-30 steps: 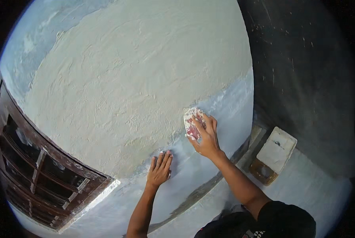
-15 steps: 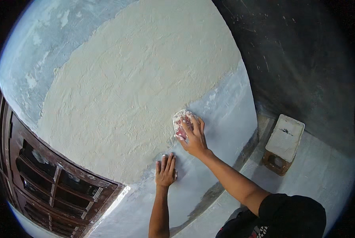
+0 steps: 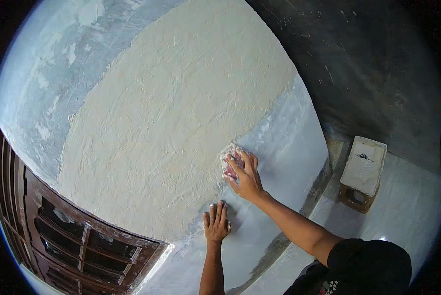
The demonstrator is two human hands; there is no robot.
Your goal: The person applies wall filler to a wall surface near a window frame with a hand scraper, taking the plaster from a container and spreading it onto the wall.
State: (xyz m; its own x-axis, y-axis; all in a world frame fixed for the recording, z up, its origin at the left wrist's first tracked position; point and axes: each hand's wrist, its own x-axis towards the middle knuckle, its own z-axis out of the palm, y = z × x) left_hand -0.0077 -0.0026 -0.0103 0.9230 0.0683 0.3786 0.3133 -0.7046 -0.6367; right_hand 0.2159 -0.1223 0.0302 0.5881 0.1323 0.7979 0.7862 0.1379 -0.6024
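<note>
My right hand (image 3: 250, 183) is closed over a red pad (image 3: 227, 166) smeared with white putty; whether it is a sponge or a folded cloth I cannot tell. It presses the pad to the wall at the lower right edge of a wide cream putty patch (image 3: 151, 123) with a rough, ridged surface. Lower and to the left, my left hand (image 3: 215, 226) lies flat on the bare grey-blue wall (image 3: 279, 142), just below the patch's edge. Its fingers are stretched out and hold nothing.
A brown wooden window frame (image 3: 85, 236) with dark panes borders the wall at lower left. On the pale floor (image 3: 397, 211) at right, a white putty-smeared tray (image 3: 362, 169) rests on a brown block with a hole. A dark surface (image 3: 368, 73) fills the upper right.
The whole view has shifted slightly, with the wall and window appearing farther right and lower. Both hands keep nearly the same places on the wall; the right still presses the pad.
</note>
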